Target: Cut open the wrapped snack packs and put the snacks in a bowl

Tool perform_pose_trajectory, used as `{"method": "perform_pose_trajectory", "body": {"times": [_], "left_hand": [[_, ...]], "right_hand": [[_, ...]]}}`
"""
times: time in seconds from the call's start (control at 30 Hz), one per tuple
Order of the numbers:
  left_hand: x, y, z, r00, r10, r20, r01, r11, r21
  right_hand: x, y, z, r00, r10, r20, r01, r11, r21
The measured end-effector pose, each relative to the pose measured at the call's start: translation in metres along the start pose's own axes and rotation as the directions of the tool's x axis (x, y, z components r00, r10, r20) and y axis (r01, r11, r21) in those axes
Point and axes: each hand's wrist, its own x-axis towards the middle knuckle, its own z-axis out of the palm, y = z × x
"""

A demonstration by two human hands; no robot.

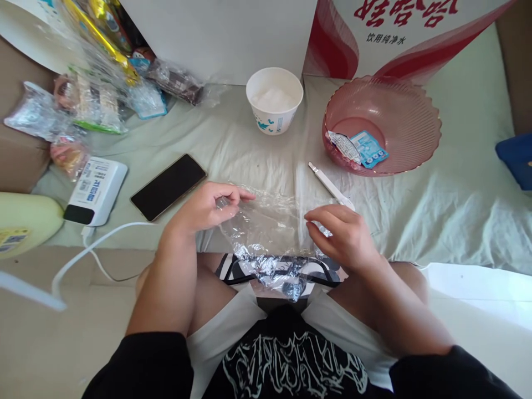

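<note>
A crumpled clear plastic bag (268,233) hangs over the near edge of the cloth-covered surface onto my lap. My left hand (208,208) pinches its upper left edge between thumb and fingers. My right hand (343,235) grips its right edge with curled fingers. A white knife-like tool (328,183) lies just beyond my right hand. Behind it stands a pink ribbed bowl (415,111) with torn wrappers (359,149) inside.
A white paper cup (274,100) holding something white stands at the back centre. A black phone (168,185) and a white power strip (97,191) with its cable lie to the left. Several snack packets (95,94) pile at the back left. A red-and-white carton (399,33) rises behind.
</note>
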Motion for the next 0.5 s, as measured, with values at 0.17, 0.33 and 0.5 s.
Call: {"method": "perform_pose_trajectory", "body": {"times": [0.17, 0.33, 0.5], "left_hand": [[-0.001, -0.004, -0.005, 0.995, 0.092, -0.039, -0.09, 0.995, 0.045], [-0.006, -0.006, -0.014, 0.988, 0.13, -0.078, -0.125, 0.99, 0.062], [-0.012, -0.011, -0.024, 0.992, 0.081, 0.096, -0.09, 0.992, 0.084]], "right_hand": [[0.001, 0.017, 0.016, 0.996, 0.051, -0.079, -0.059, 0.993, -0.105], [0.0, 0.02, 0.019, 0.988, 0.093, -0.124, -0.119, 0.966, -0.227], [0.002, 0.025, 0.022, 0.984, 0.129, -0.121, -0.153, 0.964, -0.219]]}}
